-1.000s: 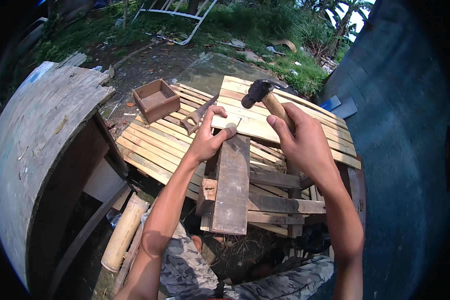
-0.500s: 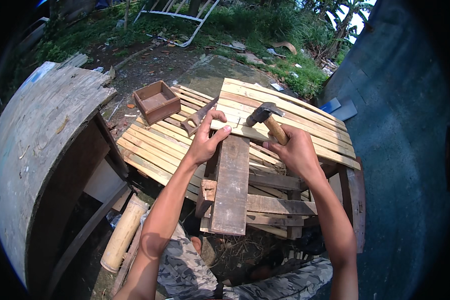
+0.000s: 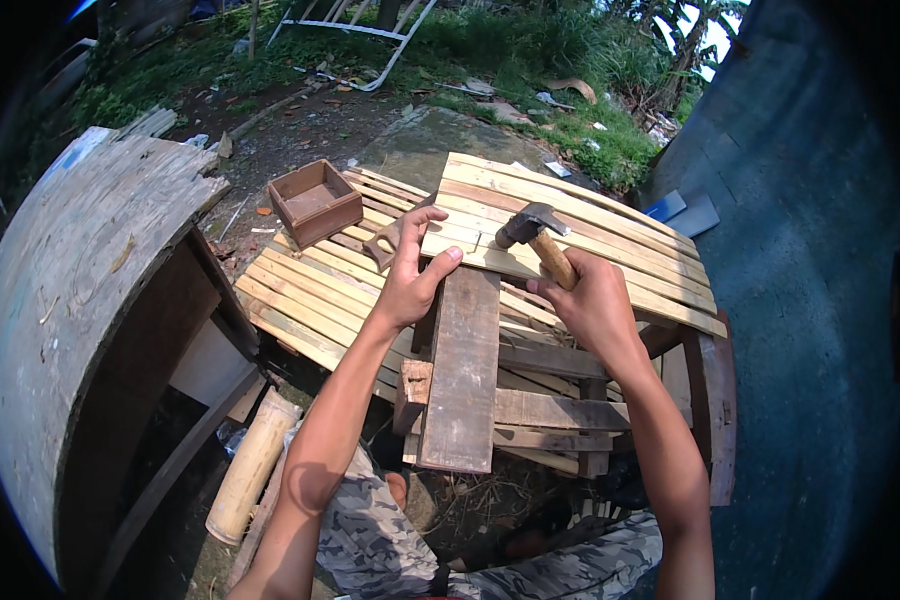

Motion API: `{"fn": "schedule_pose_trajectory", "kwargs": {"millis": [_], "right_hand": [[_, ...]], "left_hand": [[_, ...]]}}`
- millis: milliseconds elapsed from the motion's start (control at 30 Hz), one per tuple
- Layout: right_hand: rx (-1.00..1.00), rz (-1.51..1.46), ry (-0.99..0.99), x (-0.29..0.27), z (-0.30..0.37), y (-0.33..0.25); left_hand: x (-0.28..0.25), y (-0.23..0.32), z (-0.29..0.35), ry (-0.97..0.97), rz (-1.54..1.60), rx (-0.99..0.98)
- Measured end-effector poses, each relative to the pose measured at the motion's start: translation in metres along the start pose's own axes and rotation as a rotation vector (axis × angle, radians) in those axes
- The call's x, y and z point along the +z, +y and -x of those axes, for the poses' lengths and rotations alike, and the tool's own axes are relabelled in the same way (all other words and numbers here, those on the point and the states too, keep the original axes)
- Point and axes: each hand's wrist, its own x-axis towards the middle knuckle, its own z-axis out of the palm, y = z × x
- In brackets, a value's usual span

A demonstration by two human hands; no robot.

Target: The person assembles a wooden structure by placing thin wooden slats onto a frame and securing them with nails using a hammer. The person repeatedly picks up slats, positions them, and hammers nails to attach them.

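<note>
My right hand (image 3: 588, 300) grips the wooden handle of a hammer (image 3: 536, 236), whose dark metal head hovers just above a panel of pale wooden slats (image 3: 570, 215). My left hand (image 3: 412, 270) rests with fingers spread on the near edge of that panel, at the far end of a dark weathered plank (image 3: 462, 370) that runs toward me. The plank lies across a rough wooden frame (image 3: 550, 410). Whether a nail sits under my left fingers is hidden.
A small brown wooden box (image 3: 315, 202) stands on a second slatted panel (image 3: 300, 300) at left. A large curved wooden drum (image 3: 80, 300) fills the left side, a bamboo piece (image 3: 250, 465) lies below it. A dark blue wall (image 3: 820, 300) rises at right. Grass lies beyond.
The hammer has come down from a raised position toward the slats, and my right hand has dropped lower. My left hand has stayed on the panel's edge.
</note>
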Motion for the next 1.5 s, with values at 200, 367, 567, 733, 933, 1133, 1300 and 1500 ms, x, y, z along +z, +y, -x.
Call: {"fn": "schedule_pose_trajectory", "kwargs": {"millis": [200,367,567,733,933,1133,1300,1500], "right_hand": [[-0.023,0.031,0.002,-0.002,0.002,-0.003],[-0.009,-0.013,0.001,-0.001,0.004,-0.001],[-0.078,0.006,0.050,0.002,0.003,0.005],[-0.079,0.004,0.044,0.004,0.002,0.007],[-0.083,0.002,0.050,0.005,0.003,0.004],[-0.024,0.040,-0.004,0.000,0.004,-0.002],[-0.068,0.041,0.032,0.000,0.005,-0.003],[-0.036,0.006,0.027,0.003,0.005,0.001]], "left_hand": [[0.000,0.002,0.001,-0.010,-0.055,-0.033],[0.001,0.004,0.001,-0.037,-0.128,-0.006],[0.001,0.002,0.000,-0.046,-0.094,-0.045],[-0.003,0.001,0.001,-0.058,-0.084,-0.026],[-0.004,0.002,0.001,-0.076,-0.039,-0.076],[-0.003,0.004,0.000,-0.053,-0.105,-0.015],[-0.002,0.004,0.000,-0.062,-0.089,-0.044],[-0.003,0.002,0.000,-0.058,-0.079,-0.040]]}}
